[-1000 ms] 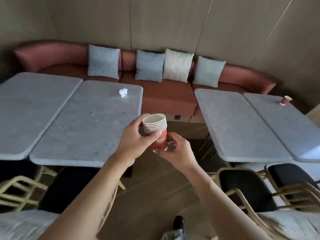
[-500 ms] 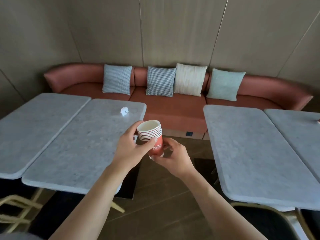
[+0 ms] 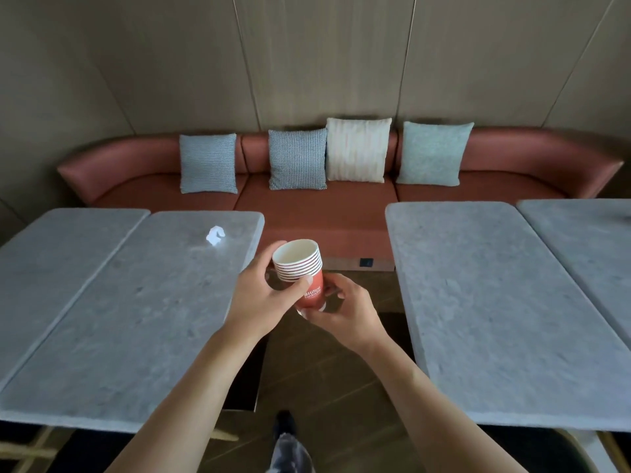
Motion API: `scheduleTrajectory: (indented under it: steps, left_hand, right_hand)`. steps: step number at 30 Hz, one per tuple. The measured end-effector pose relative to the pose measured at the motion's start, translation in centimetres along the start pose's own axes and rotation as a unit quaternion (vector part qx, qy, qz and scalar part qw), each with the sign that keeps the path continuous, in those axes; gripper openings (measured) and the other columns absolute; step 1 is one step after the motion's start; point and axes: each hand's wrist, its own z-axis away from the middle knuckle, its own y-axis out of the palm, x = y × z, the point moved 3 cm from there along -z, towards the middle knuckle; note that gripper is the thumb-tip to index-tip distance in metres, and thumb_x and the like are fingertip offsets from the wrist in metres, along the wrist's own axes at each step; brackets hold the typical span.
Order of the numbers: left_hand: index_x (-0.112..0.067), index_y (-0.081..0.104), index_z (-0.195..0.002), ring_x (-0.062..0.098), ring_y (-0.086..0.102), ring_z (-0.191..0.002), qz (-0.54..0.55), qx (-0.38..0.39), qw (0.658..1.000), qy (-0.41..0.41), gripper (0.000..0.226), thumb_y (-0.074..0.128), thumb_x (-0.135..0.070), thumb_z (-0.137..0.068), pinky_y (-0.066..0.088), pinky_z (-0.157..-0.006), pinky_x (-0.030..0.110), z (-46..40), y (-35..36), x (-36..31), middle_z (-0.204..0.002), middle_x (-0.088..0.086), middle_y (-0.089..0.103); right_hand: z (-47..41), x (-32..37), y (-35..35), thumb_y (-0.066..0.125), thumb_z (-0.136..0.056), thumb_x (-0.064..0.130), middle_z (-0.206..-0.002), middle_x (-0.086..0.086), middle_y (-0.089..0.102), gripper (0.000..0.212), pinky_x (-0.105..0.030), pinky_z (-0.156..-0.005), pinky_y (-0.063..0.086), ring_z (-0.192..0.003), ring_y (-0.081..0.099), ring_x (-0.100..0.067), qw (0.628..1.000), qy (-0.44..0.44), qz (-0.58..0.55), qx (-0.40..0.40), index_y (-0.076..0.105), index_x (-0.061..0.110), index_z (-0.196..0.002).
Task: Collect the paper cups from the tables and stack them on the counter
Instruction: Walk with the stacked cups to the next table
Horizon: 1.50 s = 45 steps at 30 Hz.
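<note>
A stack of several red paper cups (image 3: 309, 278) with white rims is held in front of me, over the gap between the tables. My left hand (image 3: 263, 295) grips the stack around its upper rims, thumb across the front. My right hand (image 3: 345, 308) holds the bottom of the stack from below and the right. The stack tilts slightly toward me, its white inside showing. No other cup shows on the grey stone tables (image 3: 143, 302).
A crumpled white paper (image 3: 215, 235) lies on the left table near its far edge. More grey tables (image 3: 495, 302) stand on the right. A red bench sofa (image 3: 307, 206) with several cushions runs along the back wall. My foot (image 3: 286, 442) is on the dark floor between the tables.
The view has swung left and up: the cup on the far right table and the chairs have left the frame. Both hands still hold the stack in the same grip.
</note>
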Motion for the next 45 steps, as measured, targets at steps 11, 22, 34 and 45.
scheduleTrajectory:
  steps: [11,22,34,45]
  left_hand:
    - [-0.041,0.057,-0.143,0.001,0.061,-0.125,0.048,0.016,0.999,-0.015,0.065,0.088,-0.042,-0.085,0.058,-0.102,0.026,-12.2,2.6,6.1,-0.132,-0.023,0.065]
    - [-0.037,0.062,-0.139,-0.011,0.060,-0.119,0.085,-0.036,0.995,-0.049,0.071,0.079,-0.058,-0.073,0.043,-0.087,-0.001,-27.1,-3.5,14.1,-0.124,-0.027,0.069]
    - [-0.031,0.061,-0.135,-0.013,0.060,-0.113,0.054,-0.163,0.978,-0.115,0.069,0.083,-0.052,-0.073,0.043,-0.081,-0.001,-30.0,-15.3,23.5,-0.121,-0.020,0.069]
    - [-0.035,0.051,-0.124,-0.012,0.060,-0.103,0.033,-0.323,0.908,-0.266,0.079,0.081,-0.063,-0.056,0.045,-0.073,0.003,-27.1,-20.7,31.6,-0.113,-0.019,0.066]
  right_hand:
    - [-12.2,-4.3,0.9,0.086,-0.073,0.059,-0.116,0.023,0.069,0.065,-0.012,-0.086,0.047,-0.106,0.064,0.002,0.998,0.036,0.051,0.024,0.064,0.035,-0.129]
    - [-30.3,-3.2,8.3,0.087,-0.073,0.053,-0.116,0.021,0.071,0.059,-0.021,-0.095,0.052,-0.107,0.066,0.001,0.993,0.035,0.074,0.090,0.066,0.035,-0.126]
    - [-41.5,0.5,23.0,0.086,-0.071,0.058,-0.118,0.020,0.070,0.065,-0.028,-0.094,0.054,-0.109,0.064,-0.001,0.966,-0.044,0.083,0.241,0.065,0.036,-0.129]
    - [-47.0,0.7,37.2,0.088,-0.073,0.046,-0.104,0.023,0.069,0.042,-0.003,-0.082,0.042,-0.104,0.063,0.005,0.900,-0.084,0.074,0.420,0.062,0.043,-0.106]
